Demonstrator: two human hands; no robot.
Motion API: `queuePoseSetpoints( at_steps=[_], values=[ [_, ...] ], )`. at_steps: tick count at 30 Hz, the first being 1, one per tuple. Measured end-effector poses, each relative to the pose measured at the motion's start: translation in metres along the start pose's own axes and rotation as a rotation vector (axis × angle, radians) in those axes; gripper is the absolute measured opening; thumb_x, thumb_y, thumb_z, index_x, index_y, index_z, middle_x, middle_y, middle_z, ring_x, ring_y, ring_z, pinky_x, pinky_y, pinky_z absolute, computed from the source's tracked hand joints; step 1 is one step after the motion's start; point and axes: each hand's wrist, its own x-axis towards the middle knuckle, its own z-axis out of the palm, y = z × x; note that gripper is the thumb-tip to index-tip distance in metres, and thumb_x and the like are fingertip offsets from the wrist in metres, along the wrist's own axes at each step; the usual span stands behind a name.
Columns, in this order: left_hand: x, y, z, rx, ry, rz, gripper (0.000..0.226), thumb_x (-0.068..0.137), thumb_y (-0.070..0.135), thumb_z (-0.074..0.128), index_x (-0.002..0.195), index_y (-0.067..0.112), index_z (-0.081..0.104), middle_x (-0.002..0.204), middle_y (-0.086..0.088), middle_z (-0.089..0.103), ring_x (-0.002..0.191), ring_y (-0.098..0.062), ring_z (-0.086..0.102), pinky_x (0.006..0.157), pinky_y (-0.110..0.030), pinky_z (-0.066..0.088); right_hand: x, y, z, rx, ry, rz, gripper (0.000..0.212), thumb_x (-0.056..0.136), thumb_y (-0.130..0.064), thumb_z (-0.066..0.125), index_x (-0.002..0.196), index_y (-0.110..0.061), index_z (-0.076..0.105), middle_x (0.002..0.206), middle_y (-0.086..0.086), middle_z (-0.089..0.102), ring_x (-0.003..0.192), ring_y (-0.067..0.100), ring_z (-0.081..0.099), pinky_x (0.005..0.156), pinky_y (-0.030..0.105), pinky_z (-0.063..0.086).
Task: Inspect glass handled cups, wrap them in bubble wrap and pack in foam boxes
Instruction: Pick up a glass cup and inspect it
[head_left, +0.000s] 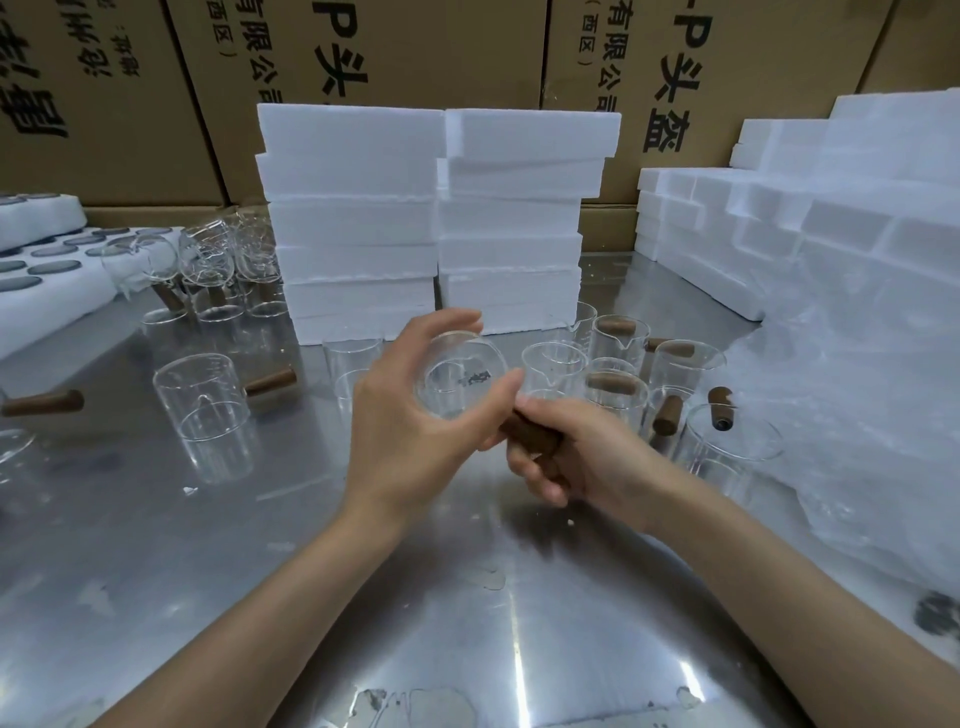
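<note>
The left hand (410, 415) curls its fingers round the glass body of a cup (460, 376) and holds it up over the shiny tabletop (260, 571). The right hand (571, 457) wraps a tight grip round the cup's brown wooden handle (530, 441). So both hands hold the same cup — it is tipped on its side, with its open mouth turned toward the person. This looks like the checking step.

What could go wrong? Glass is smooth, so the cup could slide out of the left hand's grip if the fingers go loose. If the right hand twists too hard, the handle could snap off where it joins the glass.

Just past the right hand's grip stands a bunch of more cups (623, 374), close together. A low swing of the held cup could knock them over. One more cup (202, 410) stands alone, well off to the left of the left hand.

Behind both hands are stacks of white foam boxes (431, 223). The bubble wrap (857, 415) lies off to the right of the right hand.
</note>
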Motion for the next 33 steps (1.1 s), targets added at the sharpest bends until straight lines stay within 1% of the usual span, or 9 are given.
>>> queuePoseSetpoints(
  at_steps=[7,11,13,17,22,25,27,31,33],
  values=[
    [0.003,-0.004,-0.001,-0.064,-0.104,-0.168,0.076,0.065,0.042,0.081,0.131,0.026,0.048,0.124,0.014,0.06,0.119,-0.006,0.056,0.099,-0.031,0.046,0.001,0.0,0.004,-0.048,0.11,-0.071,0.032,0.085,-0.041,0.046,0.066,-0.025,0.067,0.055,-0.004,0.032,0.04,0.009,0.028,0.045,0.025,0.02],
    [0.004,-0.004,0.002,-0.127,-0.064,-0.22,0.043,0.068,0.027,0.082,0.106,0.021,0.063,0.103,0.011,0.069,0.106,-0.005,0.062,0.094,-0.025,0.045,0.0,0.001,0.007,-0.107,0.162,-0.107,0.034,0.099,-0.028,0.041,0.076,-0.013,0.062,0.055,-0.003,0.031,0.042,0.008,0.026,0.044,0.022,0.02],
    [0.004,-0.005,0.002,-0.149,0.0,-0.275,0.027,0.07,0.029,0.084,0.092,0.024,0.068,0.097,0.009,0.071,0.099,-0.005,0.064,0.088,-0.02,0.045,0.001,0.002,0.011,-0.131,0.162,-0.112,0.032,0.099,-0.027,0.041,0.079,-0.01,0.059,0.054,-0.004,0.03,0.042,0.007,0.025,0.042,0.018,0.021],
    [0.008,-0.007,-0.003,-0.282,0.072,-0.469,0.008,0.08,0.034,0.075,0.075,0.029,0.072,0.094,0.01,0.074,0.096,-0.002,0.066,0.087,-0.026,0.043,0.002,0.001,0.013,-0.159,0.165,-0.08,0.03,0.098,-0.025,0.042,0.079,-0.009,0.058,0.055,-0.001,0.027,0.043,0.007,0.022,0.042,0.019,0.018],
    [0.016,-0.003,-0.008,-0.401,-0.051,-0.529,0.027,0.076,0.042,0.063,0.087,0.021,0.077,0.106,0.007,0.073,0.108,-0.005,0.062,0.094,-0.024,0.043,0.001,-0.004,0.003,-0.074,0.192,-0.046,0.034,0.098,-0.024,0.042,0.073,-0.009,0.059,0.052,-0.002,0.025,0.036,0.006,0.021,0.037,0.015,0.017],
    [0.021,0.001,-0.015,-0.488,-0.151,-0.523,0.034,0.079,0.034,0.058,0.1,0.012,0.073,0.105,0.002,0.072,0.101,-0.009,0.062,0.088,-0.024,0.045,-0.002,-0.006,-0.003,-0.013,0.18,-0.039,0.035,0.095,-0.03,0.045,0.073,-0.01,0.062,0.051,-0.005,0.026,0.037,0.005,0.02,0.037,0.014,0.02],
    [0.024,0.005,-0.02,-0.53,-0.193,-0.49,0.037,0.082,0.028,0.056,0.108,0.007,0.069,0.108,-0.001,0.072,0.104,-0.011,0.062,0.096,-0.027,0.045,-0.005,-0.008,-0.005,0.066,0.137,-0.045,0.033,0.087,-0.036,0.05,0.071,-0.011,0.064,0.051,-0.006,0.026,0.038,0.005,0.019,0.037,0.014,0.018],
    [0.025,0.01,-0.029,-0.579,-0.28,-0.43,0.029,0.087,0.018,0.06,0.113,0.011,0.07,0.118,-0.003,0.069,0.12,-0.014,0.057,0.116,-0.036,0.029,-0.006,-0.011,-0.01,0.196,0.064,-0.05,0.032,0.077,-0.039,0.053,0.071,-0.011,0.065,0.05,-0.007,0.027,0.035,0.003,0.02,0.042,0.019,0.012],
    [0.026,0.01,-0.033,-0.544,-0.331,-0.404,0.031,0.085,0.015,0.058,0.114,0.018,0.07,0.123,-0.003,0.067,0.127,-0.018,0.052,0.117,-0.045,0.019,-0.007,-0.011,-0.012,0.23,0.046,-0.045,0.031,0.077,-0.038,0.052,0.072,-0.01,0.064,0.049,-0.008,0.027,0.033,0.002,0.021,0.041,0.02,0.013]
  ],
)
